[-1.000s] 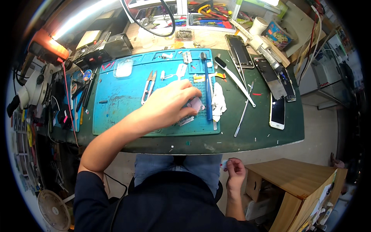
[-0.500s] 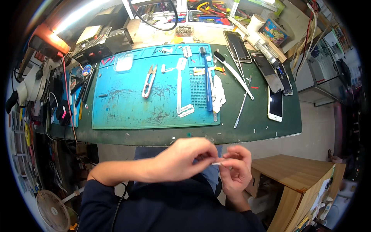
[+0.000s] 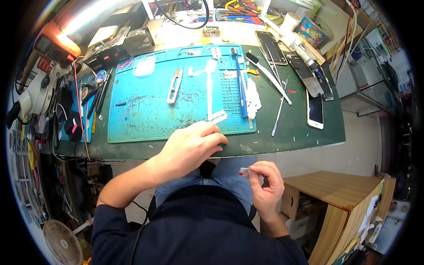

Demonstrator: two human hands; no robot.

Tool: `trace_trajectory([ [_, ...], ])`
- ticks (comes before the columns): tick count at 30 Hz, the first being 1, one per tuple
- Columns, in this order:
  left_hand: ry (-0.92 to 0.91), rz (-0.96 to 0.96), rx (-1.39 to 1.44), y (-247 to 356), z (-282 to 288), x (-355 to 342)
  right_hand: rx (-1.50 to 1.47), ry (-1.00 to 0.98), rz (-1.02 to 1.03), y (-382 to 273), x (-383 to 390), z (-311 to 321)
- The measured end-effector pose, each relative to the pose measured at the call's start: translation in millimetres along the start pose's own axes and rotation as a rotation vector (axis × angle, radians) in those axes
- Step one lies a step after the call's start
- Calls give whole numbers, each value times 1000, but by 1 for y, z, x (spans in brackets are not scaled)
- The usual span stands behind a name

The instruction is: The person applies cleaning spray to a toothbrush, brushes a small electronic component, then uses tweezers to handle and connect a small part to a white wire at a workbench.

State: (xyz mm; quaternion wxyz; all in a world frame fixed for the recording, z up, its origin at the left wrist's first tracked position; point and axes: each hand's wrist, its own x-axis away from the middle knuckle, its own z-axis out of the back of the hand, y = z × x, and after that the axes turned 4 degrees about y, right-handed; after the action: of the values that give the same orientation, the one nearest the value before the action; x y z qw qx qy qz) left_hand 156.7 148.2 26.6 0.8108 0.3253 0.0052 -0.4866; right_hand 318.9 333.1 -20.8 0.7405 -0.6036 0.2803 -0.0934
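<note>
My left hand [image 3: 192, 143] is over the table's front edge, by the near edge of the blue work mat [image 3: 141, 119]. Its fingers are curled and pressed together, hiding whatever may be in them. Just beyond its fingertips lies a razor blade [image 3: 219, 116], touching the end of a long white strip-like tool [image 3: 210, 95]. Lower, in front of the table and above my lap, my right hand [image 3: 267, 183] pinches a small whitish piece with a red spot [image 3: 244, 171] between thumb and forefinger. A pair of thread snips [image 3: 174, 88] rests on the mat with its blades pointing away.
Right of the mat lie a white-handled brush [image 3: 269, 79], a thin metal spatula [image 3: 279, 117], crumpled tissue [image 3: 253, 99] and a white phone [image 3: 315, 112]. A blue brush [image 3: 241, 88] lies on the mat. A wooden cabinet [image 3: 335, 187] stands at the right, a fan [image 3: 62, 243] lower left.
My hands have parted. The left has moved left and forward to the table edge; the right stays near its place, still pinching the whitish piece, whose red spot now shows.
</note>
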Motion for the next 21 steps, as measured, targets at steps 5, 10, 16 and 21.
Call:
trace_trajectory([
  [5,-209,27,-50,-2,13,-14,63,-7,-14,0,7,-4],
  [10,-284,10,-93,0,13,-22,72,33,-56,1,13,-3],
  [16,-219,-38,-188,5,5,-14,43,41,-83,3,16,-5],
  [21,-110,-71,-85,20,-2,5,-37,102,-149,9,16,-5],
])
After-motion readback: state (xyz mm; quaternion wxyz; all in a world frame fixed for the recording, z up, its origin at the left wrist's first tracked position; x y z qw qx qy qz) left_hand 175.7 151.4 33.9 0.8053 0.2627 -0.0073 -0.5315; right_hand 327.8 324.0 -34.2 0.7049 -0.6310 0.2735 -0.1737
